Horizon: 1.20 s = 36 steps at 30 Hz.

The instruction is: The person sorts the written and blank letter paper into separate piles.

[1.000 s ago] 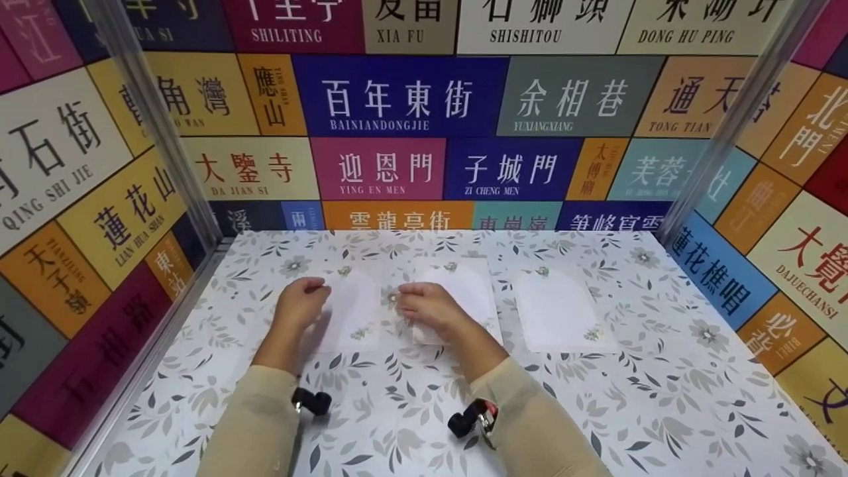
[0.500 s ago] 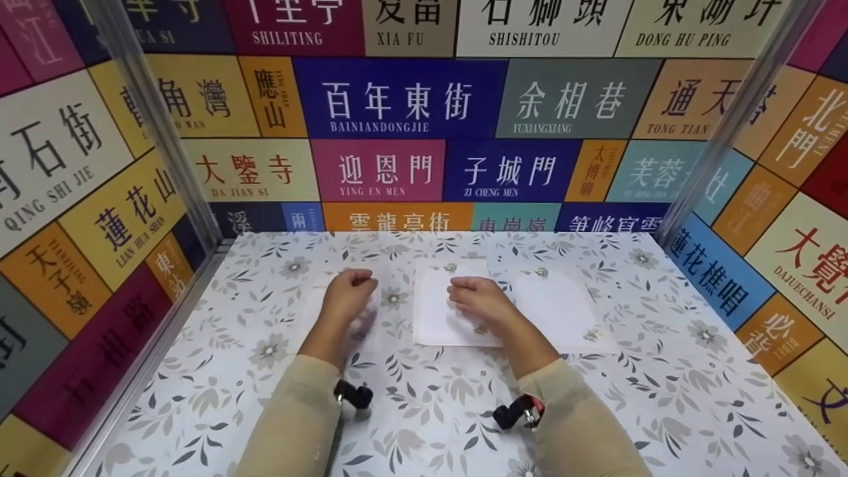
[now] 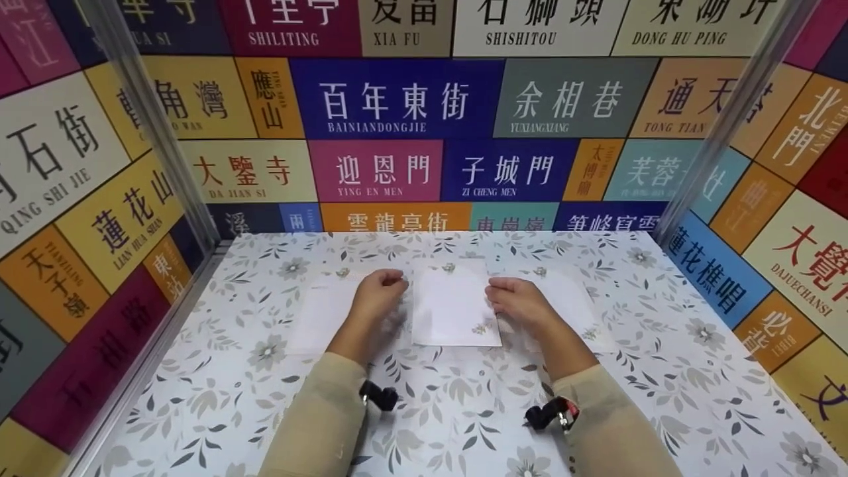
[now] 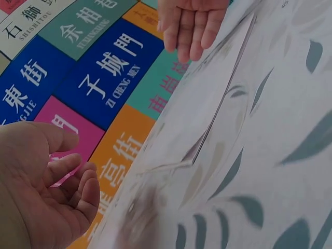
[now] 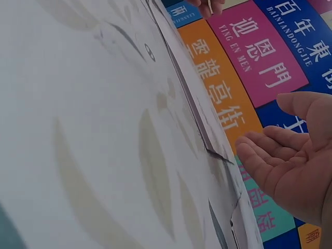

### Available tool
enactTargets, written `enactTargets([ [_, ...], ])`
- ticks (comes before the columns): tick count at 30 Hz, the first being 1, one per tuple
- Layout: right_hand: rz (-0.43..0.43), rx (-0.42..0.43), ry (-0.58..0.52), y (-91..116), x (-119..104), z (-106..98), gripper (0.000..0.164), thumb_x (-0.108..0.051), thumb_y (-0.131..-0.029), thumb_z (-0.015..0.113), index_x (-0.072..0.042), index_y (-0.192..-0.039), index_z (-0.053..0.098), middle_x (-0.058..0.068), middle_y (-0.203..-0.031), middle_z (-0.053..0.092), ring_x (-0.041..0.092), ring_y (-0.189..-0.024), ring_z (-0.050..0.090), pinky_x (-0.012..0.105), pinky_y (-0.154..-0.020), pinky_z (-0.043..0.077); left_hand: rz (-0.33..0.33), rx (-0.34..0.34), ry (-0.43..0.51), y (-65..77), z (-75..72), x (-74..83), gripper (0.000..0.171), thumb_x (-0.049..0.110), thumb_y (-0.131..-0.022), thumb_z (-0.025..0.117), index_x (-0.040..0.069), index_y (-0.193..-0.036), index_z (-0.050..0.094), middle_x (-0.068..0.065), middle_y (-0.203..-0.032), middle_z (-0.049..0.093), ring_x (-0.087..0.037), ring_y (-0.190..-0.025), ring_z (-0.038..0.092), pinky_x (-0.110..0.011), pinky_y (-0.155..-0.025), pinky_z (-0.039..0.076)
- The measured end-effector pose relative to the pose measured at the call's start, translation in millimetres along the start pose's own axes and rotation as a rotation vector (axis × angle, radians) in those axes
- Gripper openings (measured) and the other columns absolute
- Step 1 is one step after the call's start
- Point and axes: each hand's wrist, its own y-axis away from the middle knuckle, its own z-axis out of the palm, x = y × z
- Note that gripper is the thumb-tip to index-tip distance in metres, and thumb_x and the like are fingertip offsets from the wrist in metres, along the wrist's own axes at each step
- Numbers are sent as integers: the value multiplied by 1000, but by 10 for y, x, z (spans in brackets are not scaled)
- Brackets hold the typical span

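Note:
A white sheet of paper [image 3: 454, 305] with small floral prints at its top and lower right lies between my hands. My left hand [image 3: 381, 291] is beside its left edge, fingers loosely bent. In the left wrist view that hand [image 4: 59, 192] has thumb and fingers apart with nothing between them. At the sheet's right edge is my right hand [image 3: 520, 298], its fingertips close to the border. The right wrist view shows this hand [image 5: 290, 155] palm up to the camera, fingers relaxed and holding nothing. A corner of the sheet [image 4: 194, 119] shows between both hands in the left wrist view.
A similar sheet [image 3: 324, 305] lies on the left, partly behind my left forearm. Another sheet [image 3: 563, 291] is on the right, partly covered by my right hand and wrist. A floral cloth [image 3: 450, 411] covers the table, with sign-printed walls [image 3: 397, 99] around it.
Both hands have moved right, the left from over the left sheet to the middle sheet's left side, the right across the middle sheet to its right edge. The sheets lie where they were.

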Motion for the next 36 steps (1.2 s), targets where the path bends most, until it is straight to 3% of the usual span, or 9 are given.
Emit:
enactTargets([
  [6,-7,27,-2,17,47,-93,59,-27,-106,64,1,-157,50,21,-155,59,30,-138,62,37,-116,52,55,-35,-54,2,116,1,43,28,-100,73,12,-140,68,-5,-132,69,-24,-123,64,-41,-108,56],
  [10,6,4,-8,29,77,-103,60,-28,-106,66,-1,-157,51,20,-156,59,32,-142,59,42,-121,49,43,-86,-91,15,137,-40,46,27,-98,76,16,-142,67,0,-135,69,-23,-129,63,-43,-114,53],
  [13,-6,-19,53,45,96,-97,63,-31,-104,69,-3,-157,51,19,-158,57,35,-147,56,47,-124,46,70,-118,-117,20,143,-77,48,27,-98,77,16,-143,66,-1,-138,68,-24,-132,62,-44,-117,51],
  [17,-52,-36,190,57,129,-114,64,-33,-101,73,-3,-155,54,20,-158,58,38,-149,53,52,-125,44,155,-167,-194,12,151,-130,51,27,-97,77,14,-145,65,-7,-144,67,-29,-136,60,-47,-118,50],
  [22,-78,-102,307,66,162,-146,69,-31,-95,81,-9,-155,56,20,-160,56,39,-153,49,53,-129,39,196,-289,-343,13,165,-204,69,28,-94,82,19,-157,54,-8,-160,56,-31,-150,53,-49,-128,40],
  [27,-106,-187,472,94,163,-146,80,-31,-85,91,-17,-156,56,15,-170,44,40,-162,34,55,-135,26,263,-379,-579,58,169,-229,80,28,-90,85,23,-161,49,-3,-172,42,-30,-164,32,-50,-137,23],
  [32,-138,-239,655,118,144,-111,84,-35,-83,93,-18,-157,56,11,-173,39,39,-165,27,57,-136,20,302,-413,-764,103,178,-244,78,38,-92,82,21,-161,50,-2,-176,35,-30,-168,22,-50,-138,19],
  [36,-149,-241,703,132,128,-87,77,-31,-85,91,-15,-153,60,10,-172,42,39,-164,29,56,-136,20,290,-406,-793,112,197,-244,77,41,-93,81,20,-160,52,-1,-176,35,-29,-167,23,-50,-137,21],
])
